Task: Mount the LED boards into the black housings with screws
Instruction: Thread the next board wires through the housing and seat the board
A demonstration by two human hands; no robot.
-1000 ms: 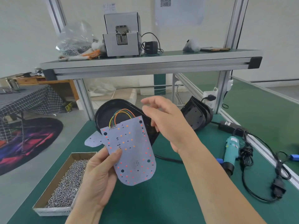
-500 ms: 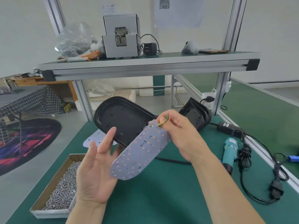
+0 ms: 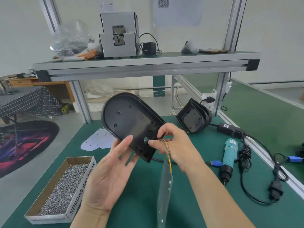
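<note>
- LED board (image 3: 165, 186) hangs edge-on under the right hand (image 3: 178, 145), dangling by its coloured wires (image 3: 168, 155) just above the green bench top (image 3: 141, 203). Seen this thin it's a pale grey sliver w/ a rounded lower end and a few small dots. It isn't seated in a housing.
- Wires are green, orange and yellow, fixed at the board's top edge.
- Black housing (image 3: 130, 122) is held up off the bench, tilted, w/ its inner face toward me. It's rounded at the far end and straight-cut at the near end, w/ a raised rim all round and several small screw bosses inside.
- 1 round hole (image 3: 145, 140) sits near the housing's near end.
- Left hand (image 3: 111, 175) is palm up, fingers straight and spread. Its tips prop the housing's near-left edge and are not curled round it.
- Right hand has thumb and forefinger pinched together on the wires, right beside the hole. Can't tell whether the wires pass through it.
- 2nd LED board (image 3: 98, 140) lies flat on the bench beyond the left hand. It's white w/ small dots and partly hidden behind the housing.
- Stack of housings (image 3: 194, 119) leans at the rear right of the bench, well apart from the hands.
- Cardboard box of screws (image 3: 62, 186) is at front left, marked "SPRING BALANCER" on its side.
- Teal electric screwdriver (image 3: 229, 155) lies to the right, w/ a black cable (image 3: 246, 193) looping beside it.
- Shelf (image 3: 148, 63) overhead carries a grey metal machine (image 3: 119, 41) and a clear bag (image 3: 70, 40).
</note>
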